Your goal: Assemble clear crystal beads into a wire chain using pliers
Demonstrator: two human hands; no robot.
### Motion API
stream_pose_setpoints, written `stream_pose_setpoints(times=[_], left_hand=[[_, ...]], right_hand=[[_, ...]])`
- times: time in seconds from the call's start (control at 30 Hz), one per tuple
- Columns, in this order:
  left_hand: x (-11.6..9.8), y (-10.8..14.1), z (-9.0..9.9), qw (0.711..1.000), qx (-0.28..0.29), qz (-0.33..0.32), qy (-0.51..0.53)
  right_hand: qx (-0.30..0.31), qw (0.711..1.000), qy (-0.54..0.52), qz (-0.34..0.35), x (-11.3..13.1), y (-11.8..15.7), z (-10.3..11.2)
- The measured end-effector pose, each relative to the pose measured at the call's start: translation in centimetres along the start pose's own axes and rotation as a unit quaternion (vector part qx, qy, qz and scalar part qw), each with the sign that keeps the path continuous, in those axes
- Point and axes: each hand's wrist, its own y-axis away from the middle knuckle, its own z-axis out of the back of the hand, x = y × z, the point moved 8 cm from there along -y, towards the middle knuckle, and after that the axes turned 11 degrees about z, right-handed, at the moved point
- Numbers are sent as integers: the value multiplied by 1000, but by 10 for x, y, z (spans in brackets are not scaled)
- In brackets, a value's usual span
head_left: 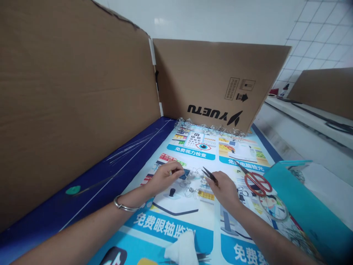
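Note:
My left hand (165, 176), a bangle on its wrist, is closed in a pinch at the end of a thin, bent wire piece (191, 187). The wire is clear or silvery and looped; its fine shape is hard to make out against the printed sheet. In my right hand (224, 186) is a small pair of dark pliers (210, 176), fingers wrapped round the handles. The plier tips point up and left, just right of the wire and apart from my left fingers.
Red-handled scissors (257, 183) lie to the right, above a round coil (273, 208). A teal holder (306, 206) stands beyond them. Several twisted wire pieces (212, 129) line the foot of the cardboard panel (209, 81). White tissue (183, 250) lies in front; a green object (73, 190) is left.

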Motion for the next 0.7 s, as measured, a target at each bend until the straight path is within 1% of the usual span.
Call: stream_pose_setpoints(times=[0.07,0.17,0.27,0.37,0.5,0.63,0.7], left_hand=[[-2,0,0,1000,12,-12,-12],[-1,-1,-6,998,42,-37,-38],[2,1,-16,991,81,-75,-77],[4,3,-26,980,119,-88,-130],[2,5,-31,972,135,-93,-169],[-3,6,-35,968,145,-100,-179],[-4,6,-37,967,146,-104,-181]], right_hand=[[-11,1000,-10,4,-3,-4,-1],[-3,1000,4,12,-7,-9,-6],[11,1000,27,7,-14,-13,-10],[10,1000,25,-4,-21,-15,-11],[-7,1000,7,-9,-27,-16,-12],[-39,999,-3,-25,-35,-15,-9],[-39,999,5,-23,-35,-14,-10]])
